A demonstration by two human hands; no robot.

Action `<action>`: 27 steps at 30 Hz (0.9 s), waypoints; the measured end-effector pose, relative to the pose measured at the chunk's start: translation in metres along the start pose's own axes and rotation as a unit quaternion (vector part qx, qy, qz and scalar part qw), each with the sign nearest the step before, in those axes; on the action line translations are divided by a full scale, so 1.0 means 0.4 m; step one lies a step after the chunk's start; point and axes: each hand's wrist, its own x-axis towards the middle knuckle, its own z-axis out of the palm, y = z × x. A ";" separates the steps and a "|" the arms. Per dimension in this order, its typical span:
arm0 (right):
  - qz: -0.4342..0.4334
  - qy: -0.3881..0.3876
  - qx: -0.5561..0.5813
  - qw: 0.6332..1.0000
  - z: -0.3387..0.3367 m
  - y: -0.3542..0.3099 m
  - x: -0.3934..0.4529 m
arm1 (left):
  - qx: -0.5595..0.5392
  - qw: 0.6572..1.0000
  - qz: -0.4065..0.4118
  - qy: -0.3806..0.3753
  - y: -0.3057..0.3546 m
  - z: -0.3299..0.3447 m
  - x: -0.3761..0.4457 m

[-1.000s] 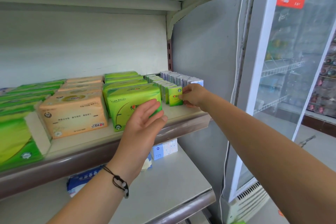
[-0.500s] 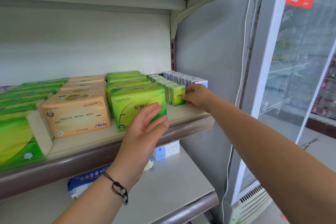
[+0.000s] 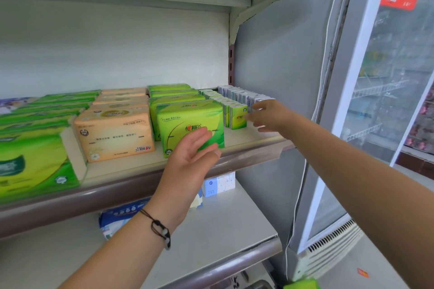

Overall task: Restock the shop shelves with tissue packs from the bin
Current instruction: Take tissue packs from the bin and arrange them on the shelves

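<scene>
The middle shelf [image 3: 246, 148] carries rows of tissue packs. My left hand [image 3: 190, 155] is flat and open against the front of a large green tissue pack [image 3: 185, 124] near the shelf's front edge. At the right end, my right hand [image 3: 267, 116] reaches with spread fingers to a row of small white-blue packs [image 3: 244, 96], beside a row of small green packs [image 3: 237, 116]. Its fingers look loose and I see nothing in them. Motion blurs this hand.
Orange tissue packs [image 3: 112, 134] and more green packs [image 3: 30, 162] fill the shelf's left. The lower shelf [image 3: 223, 218] holds a blue-white pack [image 3: 122, 216] and a small white box [image 3: 218, 184]. A glass-door fridge [image 3: 385, 101] stands at right. A green object [image 3: 301, 285] shows at the bottom edge.
My right hand has opened, its fingers now spread at the front of the small white-blue row. My left hand stays against the large green pack.
</scene>
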 end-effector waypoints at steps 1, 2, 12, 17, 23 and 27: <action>-0.004 -0.002 -0.007 1.000 -0.008 -0.005 -0.022 | -0.002 1.000 -0.002 0.001 0.007 -0.003 -0.004; -0.011 -0.003 -0.013 1.000 -0.017 -0.009 -0.042 | -0.004 1.000 -0.003 0.001 0.015 -0.005 -0.008; -0.019 -0.037 0.029 0.999 -0.099 -0.066 -0.415 | -0.011 0.998 -0.034 -0.054 0.100 -0.062 -0.117; 0.007 -0.048 0.056 0.997 -0.085 -0.067 -0.635 | 0.021 0.993 -0.061 -0.098 0.120 -0.126 -0.204; 0.068 -0.062 0.074 0.993 0.006 -0.010 -0.846 | 0.051 0.982 -0.117 -0.143 0.082 -0.186 -0.338; 0.121 -0.086 0.080 0.986 0.078 0.062 -0.942 | 0.069 0.969 -0.175 -0.157 0.029 -0.224 -0.444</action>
